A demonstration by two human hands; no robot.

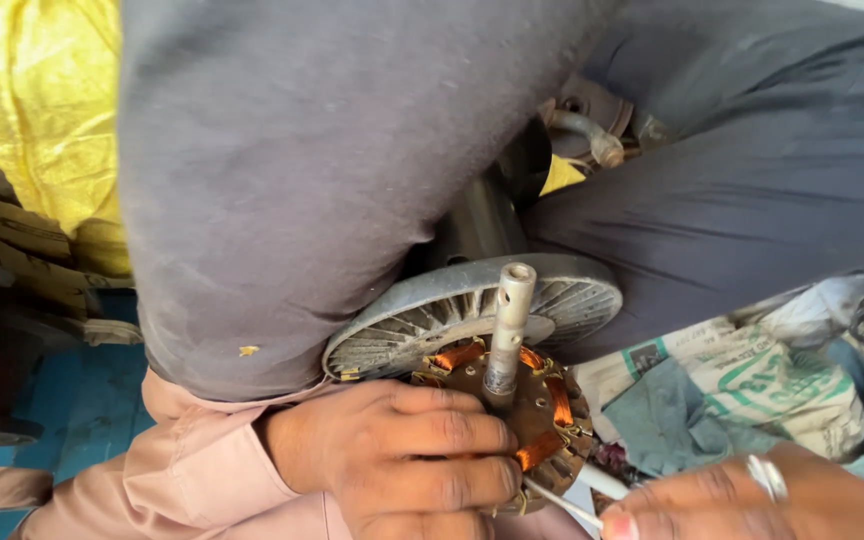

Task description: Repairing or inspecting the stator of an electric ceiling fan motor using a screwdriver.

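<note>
Round brown motor stator with copper windings | grey metal shaft upright from centre | resting against ribbed grey disc

The person wears dark grey trousers, a dusty-pink sleeve (lower left), and a silver ring.

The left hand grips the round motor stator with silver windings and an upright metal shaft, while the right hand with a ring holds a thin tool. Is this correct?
Not quite: in the head view the windings on the round motor stator are copper-orange, not silver. The left hand does grip it, the metal shaft stands upright, and the ringed right hand holds the thin tool.
</note>
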